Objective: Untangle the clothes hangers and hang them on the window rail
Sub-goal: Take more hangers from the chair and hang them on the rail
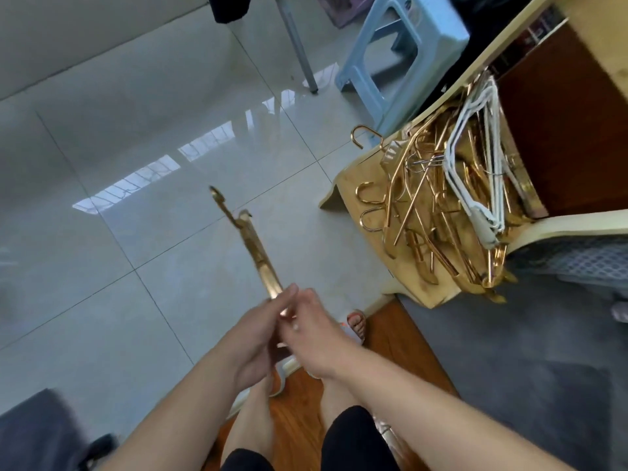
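A gold hanger [253,239] points up and away from me over the tiled floor, its hook end at the top. My left hand [260,338] and my right hand [314,334] both grip its lower end, fingers curled and meeting around it. To the right, a tangled pile of gold hangers [424,212] with a few white hangers [475,164] lies on a yellowish seat [350,185]. Several hooks stick out at the pile's left edge. No window rail is in view.
A light blue plastic stool [404,49] stands behind the seat, beside a grey metal leg [299,45]. Glossy grey floor tiles [136,164] spread to the left. My legs and a sandalled foot [356,326] are below my hands, over a wooden board.
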Tool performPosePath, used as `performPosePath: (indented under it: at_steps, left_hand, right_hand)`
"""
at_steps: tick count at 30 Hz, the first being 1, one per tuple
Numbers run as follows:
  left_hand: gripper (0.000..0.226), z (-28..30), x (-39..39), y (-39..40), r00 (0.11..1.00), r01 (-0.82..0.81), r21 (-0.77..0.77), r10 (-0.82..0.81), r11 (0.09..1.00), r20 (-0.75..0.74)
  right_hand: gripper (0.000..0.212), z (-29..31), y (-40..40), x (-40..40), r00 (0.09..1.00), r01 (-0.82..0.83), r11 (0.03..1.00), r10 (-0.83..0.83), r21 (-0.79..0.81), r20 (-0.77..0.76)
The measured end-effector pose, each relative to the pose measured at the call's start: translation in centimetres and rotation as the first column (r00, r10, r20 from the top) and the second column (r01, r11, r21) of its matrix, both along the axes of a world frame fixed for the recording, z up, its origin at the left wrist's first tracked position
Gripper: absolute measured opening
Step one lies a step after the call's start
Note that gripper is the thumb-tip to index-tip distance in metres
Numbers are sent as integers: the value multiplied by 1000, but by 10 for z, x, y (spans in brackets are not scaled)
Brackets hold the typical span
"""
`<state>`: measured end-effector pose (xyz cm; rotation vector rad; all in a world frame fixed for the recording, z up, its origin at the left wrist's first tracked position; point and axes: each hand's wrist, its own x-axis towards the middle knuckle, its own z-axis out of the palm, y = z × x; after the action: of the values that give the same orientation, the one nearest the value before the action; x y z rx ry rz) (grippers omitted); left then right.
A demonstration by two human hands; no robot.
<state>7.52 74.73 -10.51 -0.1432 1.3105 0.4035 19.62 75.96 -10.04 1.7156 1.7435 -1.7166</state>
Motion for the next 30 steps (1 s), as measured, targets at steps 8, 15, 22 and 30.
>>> performPosePath:
  at_steps: [8, 15, 22, 30]
  left_hand:
    - [14, -40, -32, 5, 889, -138, -29, 111, 990, -444]
    - [18, -32, -49, -26, 820, 14, -10, -17, 1000, -572]
    - [19, -42, -38, -37, 852, 2, -17, -11, 1000, -524]
    - [17, -50, -30, -42, 849, 109, 7, -89, 994, -522]
  right_hand:
    - [51, -42, 48, 67, 937, 212, 948, -266, 237, 226]
    - [108, -108, 125, 113, 607, 567, 778, -616, 269, 503]
    - [90, -109, 133, 118, 519, 747, 617, -774, 248, 362]
    - [41, -98, 112, 142, 393, 773, 518, -844, 366, 365]
